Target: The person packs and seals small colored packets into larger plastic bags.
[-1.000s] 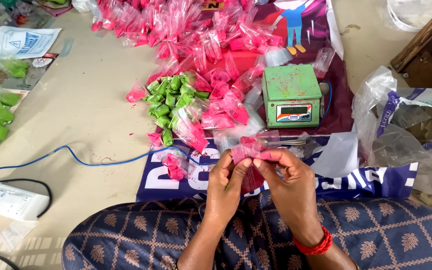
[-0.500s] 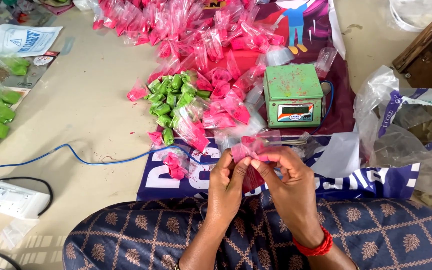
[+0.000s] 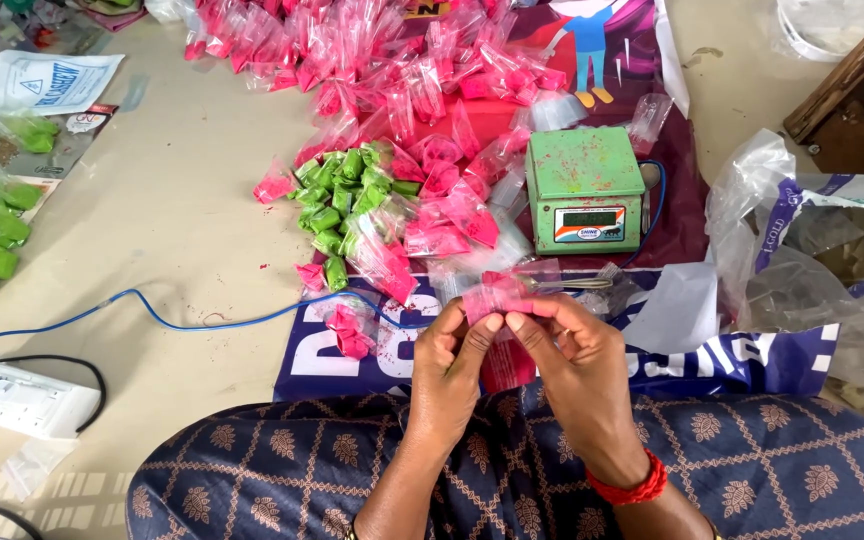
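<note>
Hands: left hand (image 3: 449,352) and right hand (image 3: 570,345) both pinched shut on one small packet (image 3: 497,300), fingertips meeting at its top.
Packet: clear plastic, pink powder inside, held above the lap, just in front of the scale (image 3: 585,187).
Hidden: packet's lower part behind the fingers; contents blurred.
Count: one green scale; pink packets (image 3: 422,90) and green packets (image 3: 337,205) heaped on the floor, too many to count.
</note>
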